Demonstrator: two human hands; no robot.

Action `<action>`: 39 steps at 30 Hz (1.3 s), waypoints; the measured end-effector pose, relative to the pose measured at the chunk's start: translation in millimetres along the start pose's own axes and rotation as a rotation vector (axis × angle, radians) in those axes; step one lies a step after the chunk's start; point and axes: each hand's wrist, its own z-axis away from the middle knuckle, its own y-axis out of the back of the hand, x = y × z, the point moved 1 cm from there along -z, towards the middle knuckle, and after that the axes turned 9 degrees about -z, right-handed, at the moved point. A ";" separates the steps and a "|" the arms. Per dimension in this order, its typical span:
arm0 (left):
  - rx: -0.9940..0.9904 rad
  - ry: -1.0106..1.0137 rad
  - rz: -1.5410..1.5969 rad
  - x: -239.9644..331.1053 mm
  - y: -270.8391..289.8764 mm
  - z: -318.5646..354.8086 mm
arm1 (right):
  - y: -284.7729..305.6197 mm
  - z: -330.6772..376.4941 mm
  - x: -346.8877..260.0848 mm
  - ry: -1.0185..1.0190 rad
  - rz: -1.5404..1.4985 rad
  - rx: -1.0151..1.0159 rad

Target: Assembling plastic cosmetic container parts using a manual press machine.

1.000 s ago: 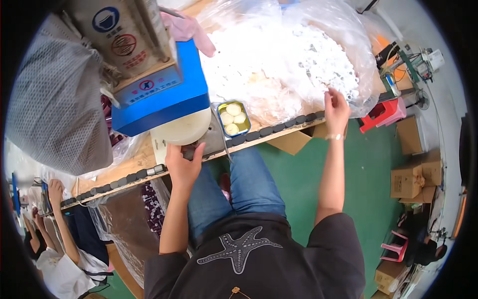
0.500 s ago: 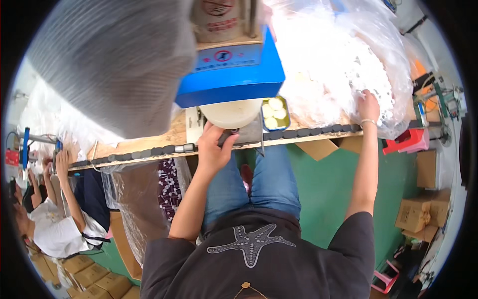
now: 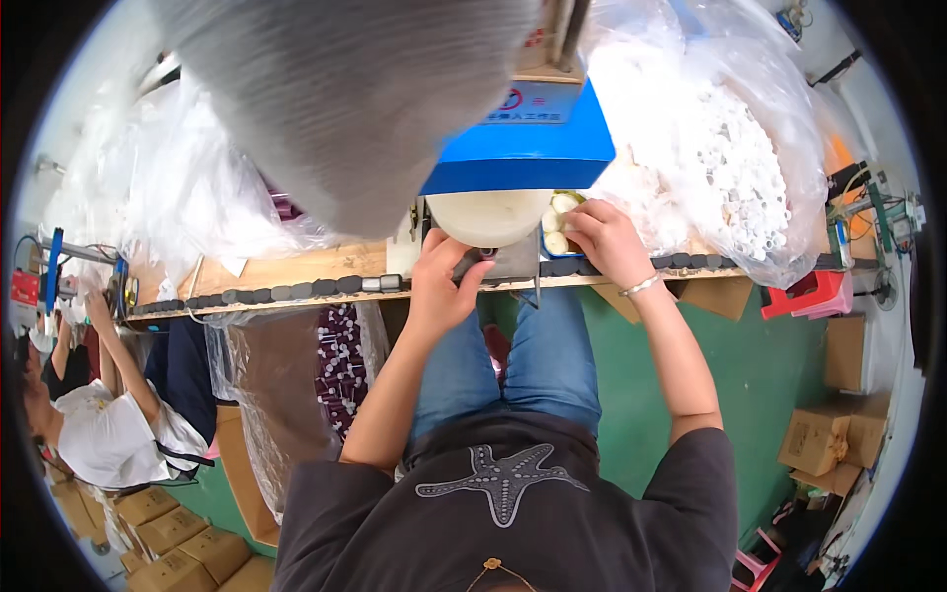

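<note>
Since a moment ago the right hand has come in from the far right, where it lay on the heap of white pieces, and now sits at the small tray of pale round pieces just under the blue machine; the view has also swung leftward. The right hand's fingers are curled down over the tray, touching the pieces, though whether they pinch one cannot be told. The left hand rests at the bench edge just below the round cream disc, fingers bent around a small dark part at the metal plate; the grip looks closed on it. A row of dark caps runs along the bench edge to the left. A big clear bag of white pieces lies to the right of the machine. A large grey blurred shape fills the upper middle. At the left, another person in a white top sits at the same bench. Cardboard boxes stand on the green floor at right.
</note>
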 end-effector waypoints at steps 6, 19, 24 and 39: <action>0.019 -0.009 -0.007 2.0 3.1 -0.3 | 6.4 -6.5 -33.0 -0.053 -0.273 0.262; 0.029 0.008 0.017 1.5 0.8 1.8 | -60.2 -22.6 -86.9 -0.195 -1.128 0.258; 0.011 0.016 0.023 -0.3 0.6 2.2 | -67.9 -17.5 -72.4 -0.173 -0.833 0.219; 0.181 0.013 -0.131 -9.1 35.1 55.4 | -41.9 77.9 -58.7 -0.236 -0.851 0.331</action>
